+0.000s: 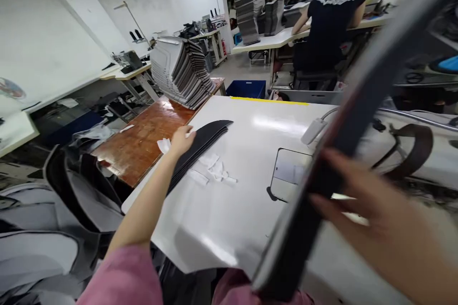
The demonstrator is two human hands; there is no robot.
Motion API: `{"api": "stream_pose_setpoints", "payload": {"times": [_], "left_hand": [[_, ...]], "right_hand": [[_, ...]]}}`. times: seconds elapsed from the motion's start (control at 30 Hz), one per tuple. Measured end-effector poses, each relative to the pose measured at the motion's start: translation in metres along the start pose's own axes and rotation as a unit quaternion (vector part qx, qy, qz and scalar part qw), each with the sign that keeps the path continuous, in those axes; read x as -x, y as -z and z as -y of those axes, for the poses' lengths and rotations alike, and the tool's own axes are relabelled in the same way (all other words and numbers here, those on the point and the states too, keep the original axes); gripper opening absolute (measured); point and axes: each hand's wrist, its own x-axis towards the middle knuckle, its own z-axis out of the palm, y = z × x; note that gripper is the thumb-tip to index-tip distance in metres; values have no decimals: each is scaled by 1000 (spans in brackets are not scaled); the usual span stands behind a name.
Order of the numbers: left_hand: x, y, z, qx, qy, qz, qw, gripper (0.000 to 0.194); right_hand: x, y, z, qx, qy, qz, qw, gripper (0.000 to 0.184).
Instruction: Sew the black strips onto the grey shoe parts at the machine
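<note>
The right hand, blurred at the lower right of the frame, pinches a long, dark, flat strip with a pale grey edge between thumb and fingers; the strip slants from the upper right corner to the bottom centre, raised in front of the white, glossy-topped counter. The left hand, left of centre, rests at the left edge of a fanned pile of black, curved, flat pieces; its fingers are bent, but whether they grip a piece I cannot tell. Loose white paper-like scraps lie just beside the pile, and a black-rimmed rectangular phone lies partly behind the strip. Handling this well probably means pinching the strip firmly without creasing it, swinging its long ends clear of the phone, and steadying the pile lightly so that its layers stay aligned and pick up no scraps.
</note>
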Motion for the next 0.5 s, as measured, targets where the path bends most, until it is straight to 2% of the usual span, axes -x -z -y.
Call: {"api": "stream_pose_setpoints", "payload": {"times": [0.07, 0.13, 0.2, 0.27, 0.33, 0.43, 0.5], "left_hand": [[-40, -29, -23, 14, -16, 36, 999, 44], [-72, -51, -42, 14, -10, 58, 998, 49], [-92, -66, -54, 10, 4, 82, 997, 55], [-102, -73, -60, 3, 16, 107, 994, 57], [-104, -75, -62, -4, 22, 111, 994, 58], [-95, -69, -68, -27, 24, 56, 998, 62], [-82, -61, -78, -53, -10, 9, 999, 50]], "right_hand": [[-1, -23, 18, -97, -48, 100, 989, 63], [1, -52, 28, -168, -120, 220, 953, 63], [5, -75, 28, -161, -151, 283, 933, 58], [10, -83, 23, -118, -115, 289, 943, 54], [10, -77, 13, -49, -63, 258, 963, 49], [-9, -65, -6, 112, 20, 191, 975, 41], [-30, -68, -21, 219, 101, 148, 959, 41]]}}
